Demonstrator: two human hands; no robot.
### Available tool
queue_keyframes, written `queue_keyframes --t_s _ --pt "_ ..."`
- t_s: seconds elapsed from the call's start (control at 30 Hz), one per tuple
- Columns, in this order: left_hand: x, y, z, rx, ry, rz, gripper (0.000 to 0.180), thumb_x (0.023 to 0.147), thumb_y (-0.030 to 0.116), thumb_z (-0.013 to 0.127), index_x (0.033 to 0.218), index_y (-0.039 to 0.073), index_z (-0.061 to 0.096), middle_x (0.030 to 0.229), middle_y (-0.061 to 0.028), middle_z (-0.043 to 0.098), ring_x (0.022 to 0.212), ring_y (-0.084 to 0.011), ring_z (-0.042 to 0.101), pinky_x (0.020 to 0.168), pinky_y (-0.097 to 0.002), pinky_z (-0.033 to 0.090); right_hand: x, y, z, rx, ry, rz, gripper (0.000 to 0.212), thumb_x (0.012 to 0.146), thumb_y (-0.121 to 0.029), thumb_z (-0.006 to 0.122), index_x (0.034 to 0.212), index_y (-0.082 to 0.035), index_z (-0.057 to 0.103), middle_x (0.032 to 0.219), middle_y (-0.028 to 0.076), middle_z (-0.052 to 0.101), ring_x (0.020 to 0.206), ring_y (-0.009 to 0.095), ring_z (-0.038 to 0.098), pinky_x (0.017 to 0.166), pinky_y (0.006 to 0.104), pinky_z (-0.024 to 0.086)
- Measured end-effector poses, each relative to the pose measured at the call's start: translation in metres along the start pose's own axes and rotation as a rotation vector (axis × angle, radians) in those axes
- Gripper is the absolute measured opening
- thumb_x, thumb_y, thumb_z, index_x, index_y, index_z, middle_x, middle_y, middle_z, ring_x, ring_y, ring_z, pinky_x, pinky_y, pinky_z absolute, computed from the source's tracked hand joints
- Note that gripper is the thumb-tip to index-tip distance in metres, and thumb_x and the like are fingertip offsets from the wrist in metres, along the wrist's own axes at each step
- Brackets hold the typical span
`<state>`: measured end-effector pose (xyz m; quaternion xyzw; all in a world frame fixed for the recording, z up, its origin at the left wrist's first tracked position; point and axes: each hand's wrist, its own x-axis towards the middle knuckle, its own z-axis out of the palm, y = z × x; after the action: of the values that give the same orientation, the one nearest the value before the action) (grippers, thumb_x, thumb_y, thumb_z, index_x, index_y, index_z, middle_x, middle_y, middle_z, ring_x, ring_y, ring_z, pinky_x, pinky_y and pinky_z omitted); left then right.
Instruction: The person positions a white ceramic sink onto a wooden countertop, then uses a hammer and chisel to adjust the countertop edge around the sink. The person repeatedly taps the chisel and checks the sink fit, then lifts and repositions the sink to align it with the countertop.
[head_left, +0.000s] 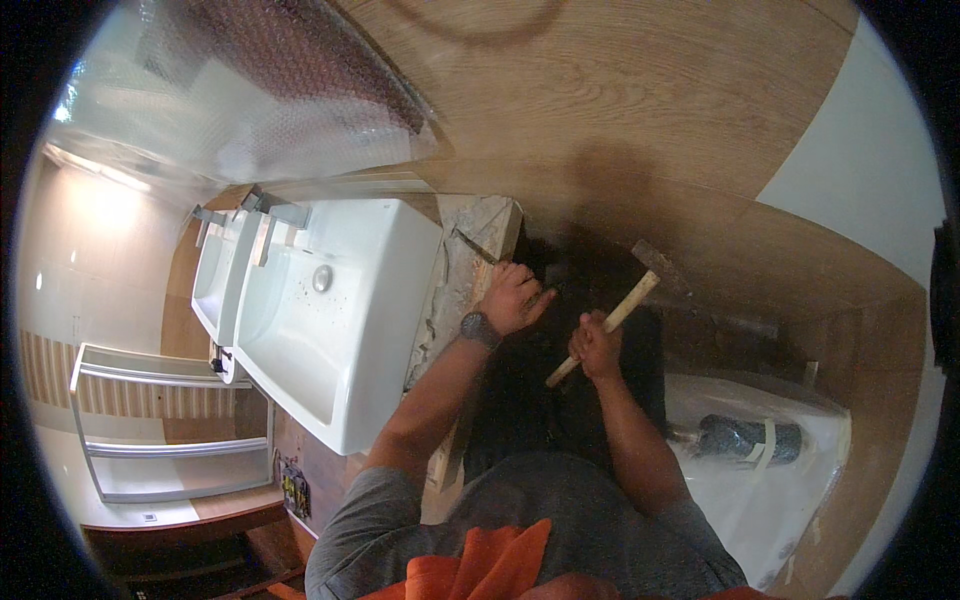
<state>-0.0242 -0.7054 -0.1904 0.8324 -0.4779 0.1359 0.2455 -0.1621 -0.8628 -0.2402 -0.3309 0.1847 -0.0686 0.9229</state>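
Note:
My right hand [597, 348] is wrapped round the pale wooden handle of a hammer [628, 303]. Its dark metal head points up and away, apart from the other tool. My left hand [514, 299], with a dark watch on the wrist, is closed on a thin dark metal chisel [474, 245]. The chisel slants away to the left, its far end over the rough, broken top of a ledge [470, 222] beside the white washbasin. Where my fingers grip it, the chisel is partly hidden.
A white washbasin [385, 330] stands left, with a second basin [212, 275] beyond. Bubble wrap [290, 90] covers something against the wood-look wall [620, 80]. On the right, a plastic-covered white surface [740, 510] bears a dark taped roll [750, 440]. Several tools [293, 487] lie lower left.

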Motion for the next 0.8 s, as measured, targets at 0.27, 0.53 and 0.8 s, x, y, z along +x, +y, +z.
queue_keyframes --t_s 0.27,0.53,0.8 --pt "0.032 0.004 0.005 0.082 -0.012 -0.097 0.026 0.079 0.024 0.080 0.070 0.009 0.061 0.077 -0.0096 0.056 0.077 -0.0324 0.056 0.071 -0.0441 0.041 -0.005 -0.005 0.004 -0.009 0.019 0.024 0.036 0.094 -0.016 0.064 0.066 -0.018 0.041 0.050 -0.003 0.039 0.038 0.009 0.037 0.036 0.0301 0.033" --pt "0.018 -0.006 0.008 0.000 -0.067 -0.078 0.028 0.081 0.032 0.079 0.078 0.008 0.065 0.079 -0.0077 0.059 0.082 -0.0304 0.057 0.078 -0.0437 0.041 -0.010 -0.003 0.007 0.018 0.028 0.081 0.029 0.091 -0.019 0.068 0.072 -0.016 0.046 0.052 -0.003 0.040 0.040 0.011 0.040 0.039 0.0314 0.037" --pt "0.024 -0.008 -0.007 0.019 -0.202 -0.064 0.035 0.080 0.040 0.079 0.078 0.009 0.064 0.077 -0.0078 0.061 0.080 -0.0290 0.059 0.078 -0.0415 0.044 -0.032 0.029 0.022 -0.301 0.032 0.171 0.035 0.094 -0.022 0.065 0.067 -0.014 0.045 0.055 -0.003 0.044 0.043 0.010 0.044 0.041 0.0312 0.035"
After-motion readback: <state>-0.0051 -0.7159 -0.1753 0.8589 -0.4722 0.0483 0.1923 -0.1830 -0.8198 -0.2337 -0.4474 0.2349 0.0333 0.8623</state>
